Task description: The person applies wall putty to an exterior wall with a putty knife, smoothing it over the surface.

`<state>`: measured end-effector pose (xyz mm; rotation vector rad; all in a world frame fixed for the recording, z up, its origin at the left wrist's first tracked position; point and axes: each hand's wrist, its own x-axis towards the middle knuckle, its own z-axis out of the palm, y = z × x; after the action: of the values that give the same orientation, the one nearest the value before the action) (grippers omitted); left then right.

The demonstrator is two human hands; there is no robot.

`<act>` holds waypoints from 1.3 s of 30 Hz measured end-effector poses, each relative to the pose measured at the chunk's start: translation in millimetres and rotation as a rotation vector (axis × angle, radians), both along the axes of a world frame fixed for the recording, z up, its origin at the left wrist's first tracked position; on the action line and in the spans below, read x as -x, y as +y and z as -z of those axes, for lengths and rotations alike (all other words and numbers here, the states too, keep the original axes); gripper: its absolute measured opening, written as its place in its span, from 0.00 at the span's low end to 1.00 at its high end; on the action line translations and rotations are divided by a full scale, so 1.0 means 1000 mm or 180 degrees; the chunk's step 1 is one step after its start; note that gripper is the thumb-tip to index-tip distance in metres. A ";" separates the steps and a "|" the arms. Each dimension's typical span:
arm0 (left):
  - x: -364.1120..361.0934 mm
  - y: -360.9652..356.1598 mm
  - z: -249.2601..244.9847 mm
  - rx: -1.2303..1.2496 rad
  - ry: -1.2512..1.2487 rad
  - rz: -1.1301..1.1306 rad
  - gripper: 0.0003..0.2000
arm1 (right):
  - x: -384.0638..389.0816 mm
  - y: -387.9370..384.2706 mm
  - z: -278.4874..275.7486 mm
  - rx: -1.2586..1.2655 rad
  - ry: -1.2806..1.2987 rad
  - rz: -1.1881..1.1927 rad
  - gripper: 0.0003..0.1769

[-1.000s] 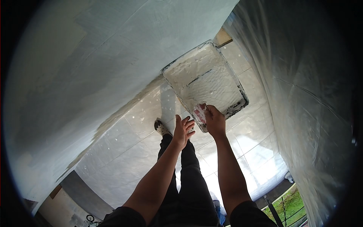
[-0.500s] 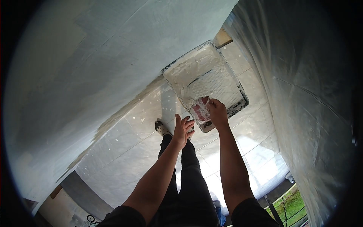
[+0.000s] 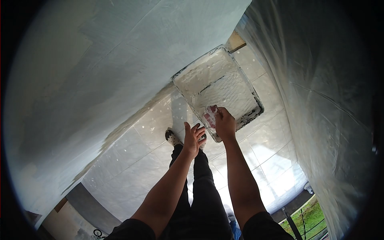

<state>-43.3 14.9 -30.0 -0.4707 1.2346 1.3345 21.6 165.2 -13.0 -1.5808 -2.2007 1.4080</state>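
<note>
My right hand (image 3: pixel 225 121) grips a flat reddish piece (image 3: pixel 209 117) that is smeared with white paste; its exact kind I cannot tell. It sits over the near left edge of a paint tray (image 3: pixel 256 96). White paint (image 3: pixel 230 86) coats the tray's ribbed slope and well, and dark patches show along the rim. Just to the left, my left hand (image 3: pixel 194 138) hovers with its fingers spread, holding nothing, close to the flat piece and the tray's corner.
A partly painted wall (image 3: pixel 120 60) runs along the left. Clear plastic sheeting (image 3: pixel 316 100) hangs on the right. White-spotted floor tiles (image 3: pixel 152 124) lie under the tray and my shoes (image 3: pixel 173 137). A wooden piece (image 3: pixel 236 42) is beyond the tray.
My right hand has moved slightly left and turned the flat reddish piece, so it shows narrower. My left hand has barely moved.
</note>
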 end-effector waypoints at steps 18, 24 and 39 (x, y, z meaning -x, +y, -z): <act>-0.002 -0.004 0.006 -0.0088 -0.0227 -0.0296 0.56 | -0.019 0.029 0.030 0.1301 0.0615 0.0442 0.13; 0.004 -0.013 -0.010 -0.0023 0.0029 -0.0188 0.56 | -0.041 0.025 0.012 0.2761 0.1556 0.1511 0.13; 0.052 -0.088 -0.245 -0.0993 0.2493 -0.0579 0.49 | -0.013 -0.016 -0.231 0.3719 0.2956 0.1026 0.06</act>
<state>-95.0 -73.2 214.6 0.2015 1.5849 1.9233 34.9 148.7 217.9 -0.8969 -0.5306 2.6898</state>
